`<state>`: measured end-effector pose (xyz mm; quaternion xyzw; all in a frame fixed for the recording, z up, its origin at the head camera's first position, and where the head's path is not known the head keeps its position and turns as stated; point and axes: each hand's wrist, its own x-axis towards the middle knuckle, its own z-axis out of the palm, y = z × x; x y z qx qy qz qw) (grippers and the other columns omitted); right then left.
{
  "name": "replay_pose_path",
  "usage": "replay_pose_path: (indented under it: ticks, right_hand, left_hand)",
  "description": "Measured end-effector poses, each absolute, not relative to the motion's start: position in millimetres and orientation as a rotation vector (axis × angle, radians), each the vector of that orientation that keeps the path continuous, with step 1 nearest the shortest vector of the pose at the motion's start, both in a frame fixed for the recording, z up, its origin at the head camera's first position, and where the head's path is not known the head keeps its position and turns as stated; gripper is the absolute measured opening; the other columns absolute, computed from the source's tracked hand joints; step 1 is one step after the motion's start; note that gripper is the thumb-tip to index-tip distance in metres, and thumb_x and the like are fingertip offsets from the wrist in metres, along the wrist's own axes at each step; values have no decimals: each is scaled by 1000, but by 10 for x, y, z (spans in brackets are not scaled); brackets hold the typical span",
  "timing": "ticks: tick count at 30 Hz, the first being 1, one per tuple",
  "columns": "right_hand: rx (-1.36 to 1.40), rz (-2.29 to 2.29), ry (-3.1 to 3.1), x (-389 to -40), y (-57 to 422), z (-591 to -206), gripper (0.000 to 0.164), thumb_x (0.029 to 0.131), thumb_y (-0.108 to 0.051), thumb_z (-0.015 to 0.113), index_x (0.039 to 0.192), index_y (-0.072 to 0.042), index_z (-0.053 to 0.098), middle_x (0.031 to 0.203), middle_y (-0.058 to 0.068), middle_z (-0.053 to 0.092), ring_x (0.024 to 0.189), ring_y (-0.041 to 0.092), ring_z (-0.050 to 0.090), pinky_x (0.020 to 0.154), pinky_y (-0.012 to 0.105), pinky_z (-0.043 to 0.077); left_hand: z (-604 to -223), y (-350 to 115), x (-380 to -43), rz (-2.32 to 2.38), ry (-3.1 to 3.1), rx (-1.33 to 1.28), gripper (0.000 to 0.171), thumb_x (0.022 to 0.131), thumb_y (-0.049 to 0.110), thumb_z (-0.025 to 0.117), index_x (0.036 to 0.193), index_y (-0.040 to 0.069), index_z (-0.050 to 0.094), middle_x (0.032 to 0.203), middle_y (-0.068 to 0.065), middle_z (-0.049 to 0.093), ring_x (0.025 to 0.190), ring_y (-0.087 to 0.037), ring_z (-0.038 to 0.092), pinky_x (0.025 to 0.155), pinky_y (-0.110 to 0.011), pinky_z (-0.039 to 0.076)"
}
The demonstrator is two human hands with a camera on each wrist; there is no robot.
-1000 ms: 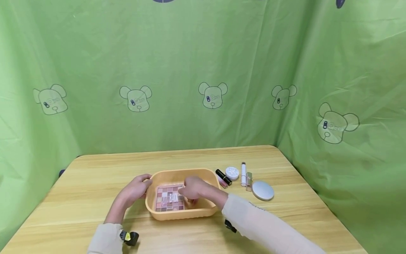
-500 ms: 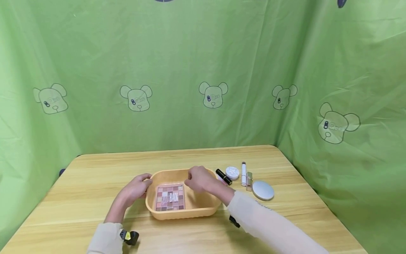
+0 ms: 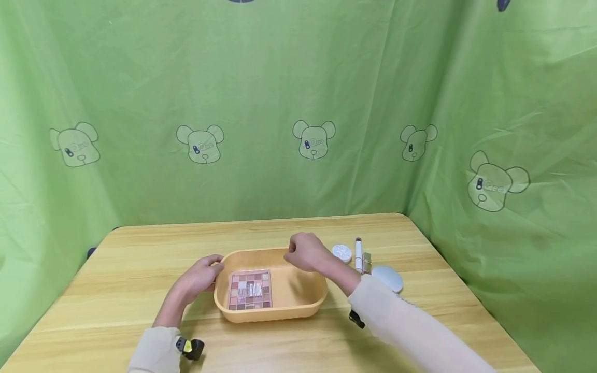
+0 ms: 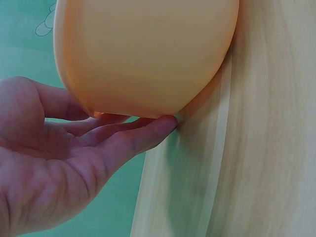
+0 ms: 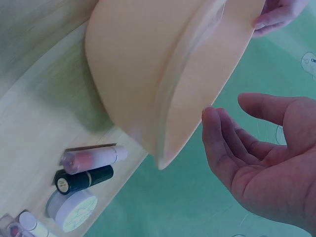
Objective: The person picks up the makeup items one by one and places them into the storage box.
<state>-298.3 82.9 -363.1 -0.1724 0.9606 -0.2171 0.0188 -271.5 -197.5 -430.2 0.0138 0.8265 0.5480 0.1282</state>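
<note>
An orange plastic basket stands on the table, with an eyeshadow palette lying flat in its left half. My left hand grips the basket's left end at the rim. In the left wrist view, fingers of the left hand lie against the outside of the wall. My right hand hovers over the basket's back right rim. The right wrist view shows that right hand holding nothing, its thumb apart from loosely bent fingers.
Right of the basket lie a pink lip gloss, a black lipstick tube and a round white case. Further right are a white tube, a clear-and-gold tube and a silver round compact. Green curtain surrounds the table.
My right hand has risen out of the basket and moved back and right, now covering the lip gloss and black tube in the head view. The left hand and basket stay put.
</note>
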Motion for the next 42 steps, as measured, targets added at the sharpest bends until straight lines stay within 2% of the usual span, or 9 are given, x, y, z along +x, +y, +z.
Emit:
replay_pose_path:
  ticks: [11, 18, 20, 23, 27, 29, 35, 38, 42]
  right_hand:
    - [-489, -715, 2996, -2985, 1057, -3611, 15, 88, -11, 70, 74, -9, 64, 70, 0, 62, 63, 14, 56, 62, 27, 49]
    - [-441, -702, 2987, -3022, 1205, -3590, 16, 90, -14, 70, 77, -8, 63, 58, 3, 62, 36, 12, 50, 64, 27, 55]
    - [-419, -677, 2989, -3035, 1247, -3583, 16, 91, -15, 70, 79, -8, 62, 59, 3, 63, 39, 12, 53, 67, 29, 56]
    - [-389, -631, 3012, -3055, 1309, -3573, 18, 92, -19, 69, 80, -8, 61, 68, 2, 63, 53, 15, 58, 66, 30, 52]
    - [-358, -582, 3041, -3086, 1396, -3567, 20, 93, -23, 69, 83, -7, 61, 76, 5, 63, 66, 18, 57, 58, 28, 46]
    - [-341, -563, 3050, -3098, 1452, -3565, 19, 93, -22, 67, 84, -7, 61, 78, 6, 63, 68, 20, 58, 58, 28, 46]
    - [-302, -517, 3036, -3136, 1630, -3568, 15, 88, -19, 65, 87, -4, 62, 84, 9, 64, 77, 23, 58, 66, 33, 50]
    - [-290, -500, 3020, -3144, 1713, -3575, 15, 88, -18, 65, 85, -5, 58, 79, 6, 59, 70, 20, 53, 63, 31, 47]
    - [-269, -497, 3009, -3153, 1826, -3596, 25, 84, -15, 64, 68, -12, 45, 59, -3, 37, 52, 12, 32, 50, 24, 30]
  left_hand:
    - [-4313, -1974, -2714, 1599, 2391, 47, 45, 108, 16, 36, 145, -10, 41, 136, -30, 58, 122, -37, 61, 99, -49, 54]
    - [-4320, -1978, -2721, 1612, 2395, 35, 42, 107, 16, 36, 141, -8, 46, 129, -24, 63, 114, -29, 64, 97, -48, 55]
    - [-4316, -1978, -2721, 1612, 2396, 39, 42, 107, 16, 37, 140, -8, 47, 128, -24, 63, 114, -29, 64, 97, -48, 55]
    - [-4310, -1977, -2718, 1608, 2396, 43, 42, 108, 17, 36, 140, -8, 48, 128, -23, 63, 113, -28, 64, 96, -47, 55]
    - [-4309, -1978, -2721, 1608, 2397, 40, 43, 108, 17, 37, 141, -8, 47, 128, -23, 63, 113, -27, 64, 95, -46, 56]
    - [-4308, -1975, -2723, 1610, 2398, 39, 43, 108, 17, 37, 142, -8, 46, 129, -24, 63, 114, -27, 63, 95, -46, 56]
    - [-4310, -1970, -2717, 1620, 2395, 35, 43, 107, 16, 37, 141, -8, 46, 129, -25, 63, 113, -28, 64, 95, -46, 56]
    - [-4315, -1970, -2717, 1623, 2397, 33, 42, 107, 16, 37, 140, -8, 47, 128, -24, 63, 112, -28, 64, 94, -46, 56]
    - [-4316, -1971, -2719, 1623, 2399, 35, 42, 107, 16, 37, 140, -8, 48, 128, -24, 63, 112, -28, 64, 95, -46, 56]
